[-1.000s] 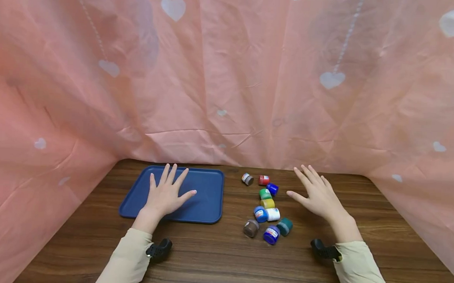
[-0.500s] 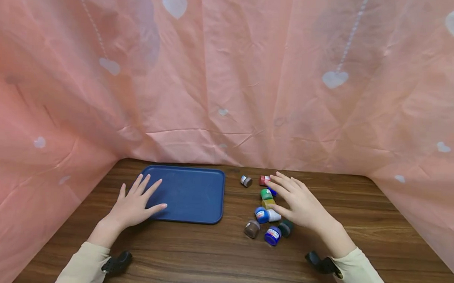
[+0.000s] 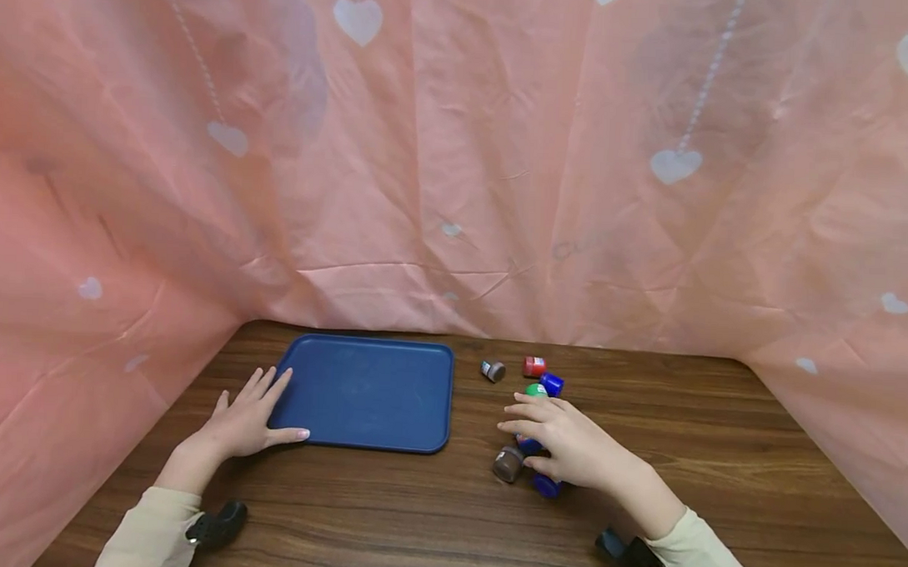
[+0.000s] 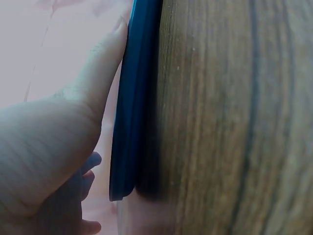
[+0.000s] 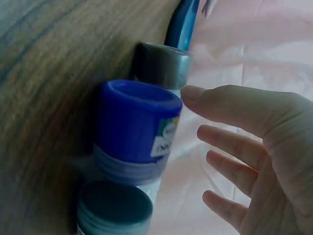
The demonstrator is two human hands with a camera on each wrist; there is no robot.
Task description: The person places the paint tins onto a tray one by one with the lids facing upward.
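A blue tray lies on the wooden table. My left hand rests flat at the tray's left front corner, fingers straight, thumb along its edge; the left wrist view shows the hand against the tray rim. My right hand hovers with spread fingers over a cluster of small paint jars, hiding some. A brown jar and a blue jar show at its thumb. In the right wrist view the right hand holds nothing, its thumb close to the blue jar.
Behind the cluster stand a grey-lidded jar, a red jar, another blue jar and a green one. A pink heart-print curtain walls in the table at the back and both sides.
My left hand slid left off the tray's middle to its left front corner. My right hand moved left and nearer, from beside the jars to above them.
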